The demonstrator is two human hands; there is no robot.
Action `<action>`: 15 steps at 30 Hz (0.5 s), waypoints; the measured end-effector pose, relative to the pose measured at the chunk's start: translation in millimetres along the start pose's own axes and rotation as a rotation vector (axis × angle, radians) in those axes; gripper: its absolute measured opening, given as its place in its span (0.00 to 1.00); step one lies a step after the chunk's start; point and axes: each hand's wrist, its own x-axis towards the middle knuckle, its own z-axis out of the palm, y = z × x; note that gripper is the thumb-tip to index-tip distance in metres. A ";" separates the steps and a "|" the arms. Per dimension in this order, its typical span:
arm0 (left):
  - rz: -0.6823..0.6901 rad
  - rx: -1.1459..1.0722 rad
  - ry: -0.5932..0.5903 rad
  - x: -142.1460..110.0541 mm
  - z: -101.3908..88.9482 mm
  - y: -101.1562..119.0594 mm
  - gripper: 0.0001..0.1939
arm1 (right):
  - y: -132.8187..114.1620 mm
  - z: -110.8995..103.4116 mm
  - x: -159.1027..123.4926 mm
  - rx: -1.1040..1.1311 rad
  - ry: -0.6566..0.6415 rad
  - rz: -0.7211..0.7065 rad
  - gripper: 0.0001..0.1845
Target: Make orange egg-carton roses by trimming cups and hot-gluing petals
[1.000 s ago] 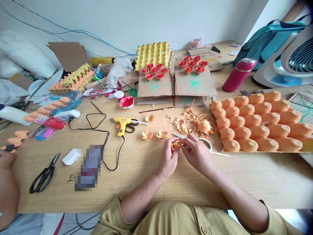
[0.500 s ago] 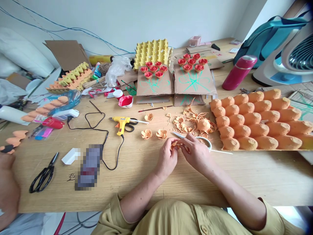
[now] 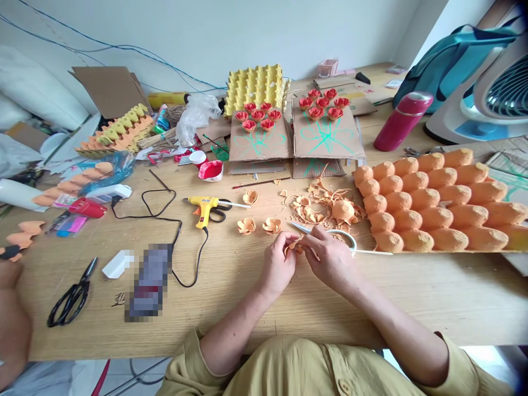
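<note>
My left hand and my right hand meet over the table, fingers closed around a small orange egg-carton flower. Most of that piece is hidden by the fingers. Just beyond my right hand lie scissors with pale handles, partly covered by it. Three cut carton cups shaped like flowers rest nearby: one flower cup close to my left hand, another flower cup to its left, and a third flower cup farther back. Orange carton scraps are spread behind the scissors.
A large orange egg tray is at right. A yellow glue gun with its cord lies left, near black scissors. Cardboard panels with red flowers stand behind. A magenta bottle stands back right. Another person's arm is at far left.
My fingers have shifted slightly around the orange flower, and both hands stay in nearly the same place. The whole view has moved a little; the things on the table lie as before.
</note>
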 end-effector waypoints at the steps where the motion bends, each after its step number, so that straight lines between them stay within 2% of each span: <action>1: -0.020 -0.030 -0.008 0.7 -0.1 0.2 0.14 | 0.0 0.6 -0.3 -0.041 0.015 -0.033 0.12; 6: -0.104 -0.171 -0.041 4.3 -1.5 0.4 0.07 | 1.0 1.0 -0.9 -0.151 0.066 -0.141 0.13; 11: 0.015 -0.018 -0.008 2.9 -4.2 -0.2 0.10 | 3.0 0.7 0.0 -0.065 0.089 -0.123 0.12; 15: -0.002 -0.009 -0.016 2.4 -4.6 -0.9 0.13 | 2.9 1.9 -0.3 -0.103 0.089 -0.136 0.13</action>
